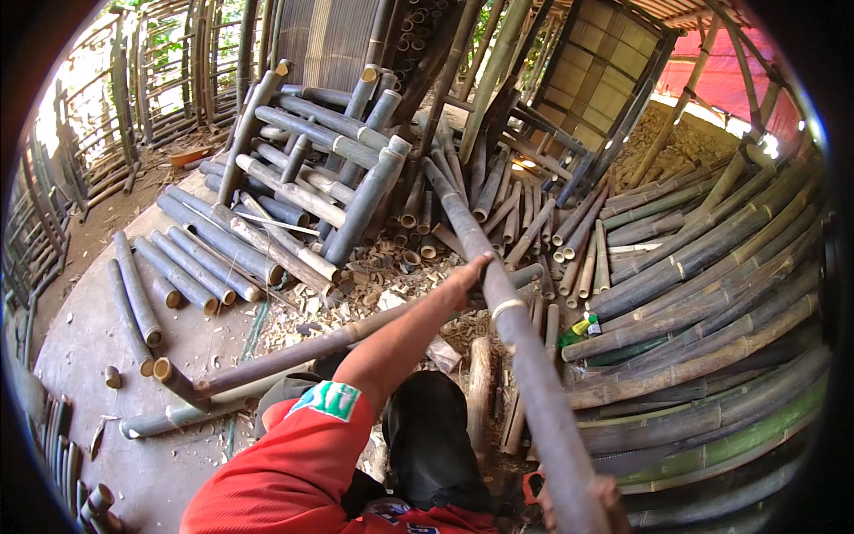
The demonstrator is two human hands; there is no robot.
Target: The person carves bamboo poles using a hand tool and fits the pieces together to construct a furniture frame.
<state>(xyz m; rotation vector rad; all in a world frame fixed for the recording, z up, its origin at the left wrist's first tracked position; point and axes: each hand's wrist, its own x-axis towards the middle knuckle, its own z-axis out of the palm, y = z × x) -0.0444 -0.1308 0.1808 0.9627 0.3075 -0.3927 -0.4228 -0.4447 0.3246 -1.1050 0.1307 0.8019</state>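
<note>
A long dark bamboo pole (535,369) slants across the view, from the bamboo pile at the upper middle down to the lower right edge. My left hand (469,280) is closed around its middle, just above a pale node ring, with the arm stretched forward. Lower down, my right hand (607,500) wraps round the near part of the pole and is partly hidden by it. Beside that hand shows a small red-orange piece (534,487), too little of it visible to name. Under my left arm another bamboo pole (294,354) lies across, joined to a short upright bamboo piece (178,383).
A bamboo frame (311,147) stands at the back left. Cut bamboo lengths (191,267) lie on the concrete floor (80,334). Long bamboo poles (703,267) are stacked at right, near a green and yellow bottle (580,329). Wood chips (374,285) litter the ground.
</note>
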